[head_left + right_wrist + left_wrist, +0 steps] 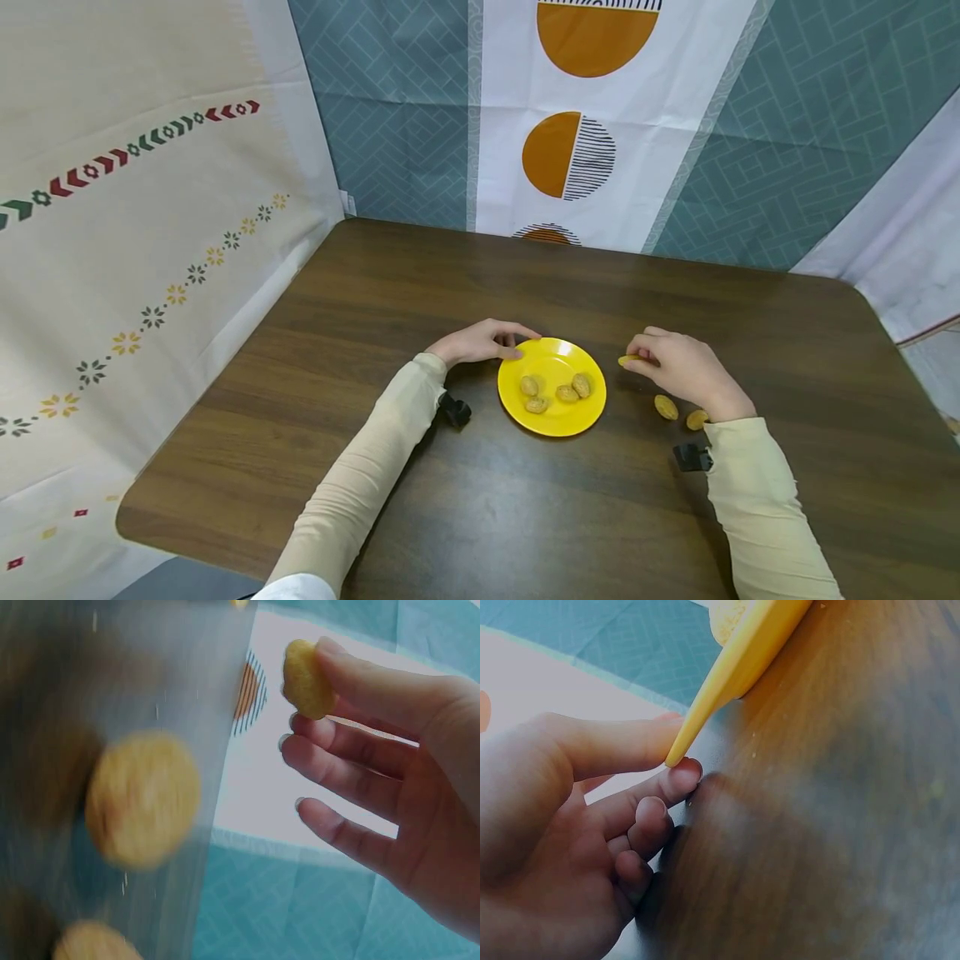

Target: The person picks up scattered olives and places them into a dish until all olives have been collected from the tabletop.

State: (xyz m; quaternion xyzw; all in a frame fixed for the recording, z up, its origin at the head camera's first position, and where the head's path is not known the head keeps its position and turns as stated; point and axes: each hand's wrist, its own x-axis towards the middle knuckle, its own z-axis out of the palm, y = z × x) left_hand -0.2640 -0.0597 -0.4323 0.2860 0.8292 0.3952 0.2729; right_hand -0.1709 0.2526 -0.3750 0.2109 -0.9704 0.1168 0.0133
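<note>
My left hand (480,342) pinches the left far rim of a yellow plate (551,425), thumb above the rim and a finger below. Several golden, bumpy oval nugget-like pieces lie on the plate, one of them this piece (536,405) near its front left. To the plate's right, my right hand (678,362) holds another nugget-like piece (307,679) between thumb and fingertips, its other fingers spread loosely. Below that hand, two more pieces rest on the table, one nearer the plate (665,407) and one close to the wrist (697,419).
The brown wooden table (300,400) has rounded corners. Behind it hangs a teal and white patterned cloth (405,125), and an embroidered white cloth (150,250) hangs along the left. Small black devices sit on the left wrist (454,411) and right wrist (693,457).
</note>
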